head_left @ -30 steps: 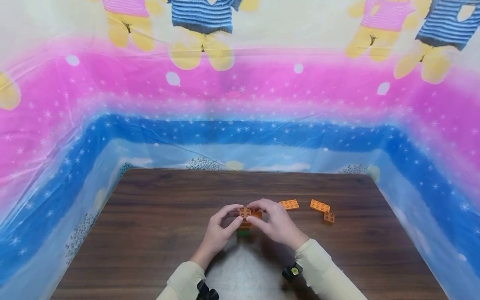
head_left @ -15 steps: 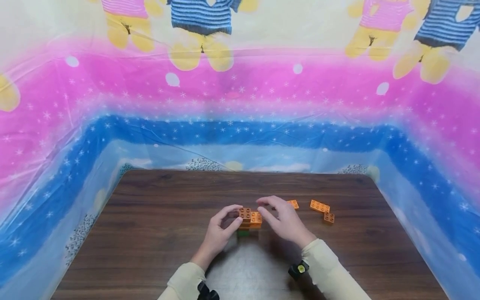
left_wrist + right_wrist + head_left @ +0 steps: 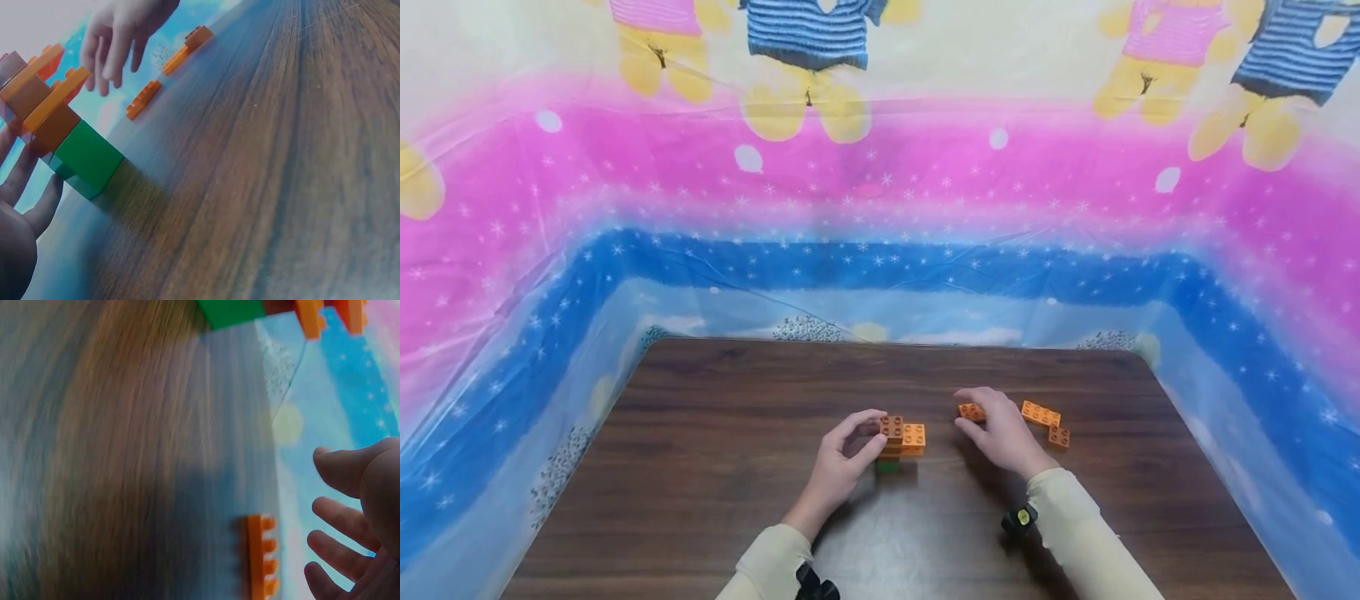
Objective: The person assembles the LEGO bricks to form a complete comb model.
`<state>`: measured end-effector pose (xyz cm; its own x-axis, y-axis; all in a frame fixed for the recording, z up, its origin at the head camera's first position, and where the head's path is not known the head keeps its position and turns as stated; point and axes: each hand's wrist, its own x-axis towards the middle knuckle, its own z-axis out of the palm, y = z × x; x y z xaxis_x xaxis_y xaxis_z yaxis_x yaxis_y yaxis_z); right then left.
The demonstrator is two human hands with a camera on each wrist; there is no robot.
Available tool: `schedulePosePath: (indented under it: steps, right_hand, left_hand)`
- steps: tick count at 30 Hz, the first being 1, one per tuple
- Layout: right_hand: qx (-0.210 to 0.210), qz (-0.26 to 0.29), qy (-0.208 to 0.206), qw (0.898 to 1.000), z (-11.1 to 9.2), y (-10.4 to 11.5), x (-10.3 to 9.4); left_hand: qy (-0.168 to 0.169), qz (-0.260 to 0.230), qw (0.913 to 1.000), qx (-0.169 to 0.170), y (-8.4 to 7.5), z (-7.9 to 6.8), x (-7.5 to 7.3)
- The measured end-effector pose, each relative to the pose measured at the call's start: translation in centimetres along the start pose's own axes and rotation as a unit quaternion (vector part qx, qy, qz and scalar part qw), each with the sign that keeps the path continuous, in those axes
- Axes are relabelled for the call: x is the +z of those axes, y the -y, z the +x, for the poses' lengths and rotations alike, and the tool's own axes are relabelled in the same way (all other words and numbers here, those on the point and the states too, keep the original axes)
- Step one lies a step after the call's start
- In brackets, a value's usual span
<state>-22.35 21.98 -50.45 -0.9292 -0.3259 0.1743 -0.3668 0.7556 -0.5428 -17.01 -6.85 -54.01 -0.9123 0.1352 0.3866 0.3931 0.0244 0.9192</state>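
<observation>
A small tower of toy building bricks stands at the middle of the table. Its base is a green brick, and above that brown bricks alternate with thin orange ones, one orange brick jutting out to the right. My left hand grips the tower from the left, thumb and fingers at the brown top brick. To the right, my right hand hovers above a thin orange brick, partly hiding it in the head view. The right wrist view shows its fingers apart from that brick, holding nothing.
Further right on the wooden table lie another thin orange brick and a small brown brick at its corner. A printed cloth hangs around the table's back and sides.
My right hand has left the tower and moved right to the nearest loose orange brick. The left hand stays on the tower.
</observation>
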Motion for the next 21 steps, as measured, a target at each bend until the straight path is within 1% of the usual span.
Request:
schedulePosePath:
  steps: [3, 6, 15, 21]
  right_hand:
    - [0.019, -0.009, 0.007, 1.0, 0.0, -0.6, 0.0]
    - [0.025, -0.017, 0.01, 1.0, 0.0, -1.0, 0.1]
    - [0.011, -0.055, 0.004, 0.998, 0.0, -2.0, 0.5]
    - [0.017, -0.074, 0.01, 0.997, 0.1, -2.7, 0.6]
  left_hand:
    - [-0.001, 0.0, 1.0, -0.003, 0.0, -0.1, 0.0]
    - [0.0, -0.002, 1.0, -0.004, 0.0, -0.1, 0.0]
    - [0.002, -0.005, 1.0, -0.004, 0.0, -0.2, 0.0]
    - [0.003, -0.008, 1.0, 0.001, 0.1, 0.0, -0.1]
